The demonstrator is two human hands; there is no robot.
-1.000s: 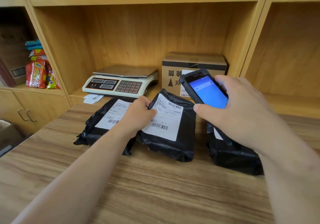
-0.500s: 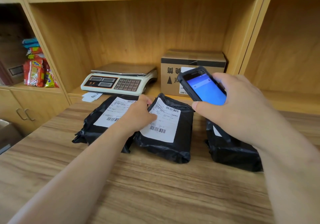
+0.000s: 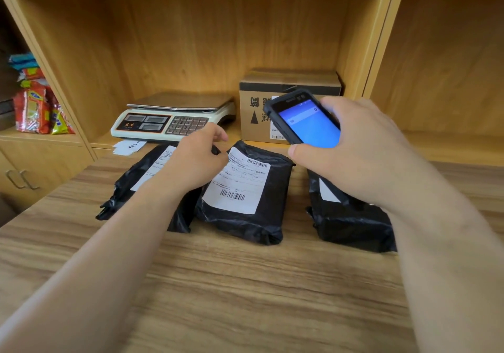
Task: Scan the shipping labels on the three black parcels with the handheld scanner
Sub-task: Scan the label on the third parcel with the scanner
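Black film wraps all three parcels, lying in a row on the wooden desk (image 3: 245, 284) in front of the shelf. The right hand (image 3: 362, 156) is clenched around the scanner (image 3: 302, 119), its blue screen lit and tipped toward the person, raised above the gap between the middle parcel (image 3: 245, 216) and the right parcel (image 3: 351, 221). The left hand (image 3: 193, 161) rests at the seam between the left parcel (image 3: 128, 189) and the middle one, fingers loosely curled at the label's top corner; whether they pinch the film I cannot tell.

To scan well, I judge the scanner's top end should tilt down at the middle label (image 3: 237, 183), square to the lower barcode (image 3: 232, 195), while the left hand presses the film flat and stays off the print. Glossy wrinkles may throw glare, so a slight angle helps.

The middle label is white, fully shown, with one barcode near its top edge and another lower down. The left label (image 3: 152, 169) is half covered by the wrist. The right one (image 3: 327, 193) shows only as a sliver under the right hand, and will need uncovering.
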